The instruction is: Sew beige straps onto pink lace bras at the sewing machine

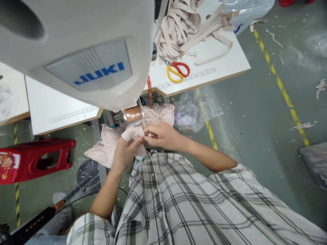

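Observation:
A pale pink lace bra (110, 142) hangs below the head of a white sewing machine (112, 30), its lace cups spread to both sides of my hands. My left hand (125, 149) is closed on a gathered, smooth part of the bra, thumb on top. Close beside it, my right hand (165, 136) pinches the edge of the same fabric between thumb and fingers. The fingertips of both hands almost meet just below the brown, shiny guard (133, 114) of the machine. The needle is hidden behind the machine head.
Scissors (178, 71) with red and yellow handles lie on the white table (230, 64) beside a heap of pale strips (178, 30). A clear plastic bag (198, 110) is right of the bra. A red stool (38, 160) stands at left.

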Motion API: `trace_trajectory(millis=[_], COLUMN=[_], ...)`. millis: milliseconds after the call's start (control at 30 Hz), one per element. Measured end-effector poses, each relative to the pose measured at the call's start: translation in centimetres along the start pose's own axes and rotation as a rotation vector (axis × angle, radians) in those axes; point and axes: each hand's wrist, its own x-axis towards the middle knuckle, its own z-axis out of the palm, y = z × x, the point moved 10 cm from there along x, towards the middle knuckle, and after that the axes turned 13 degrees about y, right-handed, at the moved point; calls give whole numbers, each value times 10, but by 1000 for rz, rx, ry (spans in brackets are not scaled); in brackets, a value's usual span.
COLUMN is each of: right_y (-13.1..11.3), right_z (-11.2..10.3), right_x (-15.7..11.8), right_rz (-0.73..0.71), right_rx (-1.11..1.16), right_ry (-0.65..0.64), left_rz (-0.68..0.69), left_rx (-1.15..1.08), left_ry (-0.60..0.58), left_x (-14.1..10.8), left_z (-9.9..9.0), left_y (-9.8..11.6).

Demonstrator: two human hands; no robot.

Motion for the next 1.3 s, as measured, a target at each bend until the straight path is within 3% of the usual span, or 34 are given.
trace_trajectory(millis=[133, 233, 400, 567, 833, 1067, 1300], right_y=[-1, 5, 23, 15, 1, 0, 2], right_z=[-6, -8, -25, -35, -31, -30, -24], right_x=[2, 3, 2, 1, 2, 1, -1], right_rz=[6, 68, 220, 147, 25, 23, 25], right_rx=[24, 118, 158, 45, -12, 31, 5], right_ry=[46, 4, 56, 81, 31, -47, -81], left_rz=[14, 85, 162, 180, 295, 86, 256], left_rx=[5, 42, 154, 222, 214, 172, 243], left_ry=[137, 197, 84, 34, -27, 60, 13], left_x=[-2, -2, 4, 7, -1, 6, -2], left_z=[-8, -13, -14, -14, 7, -13, 5], left_y=[1, 8, 17, 25, 47, 28, 42])
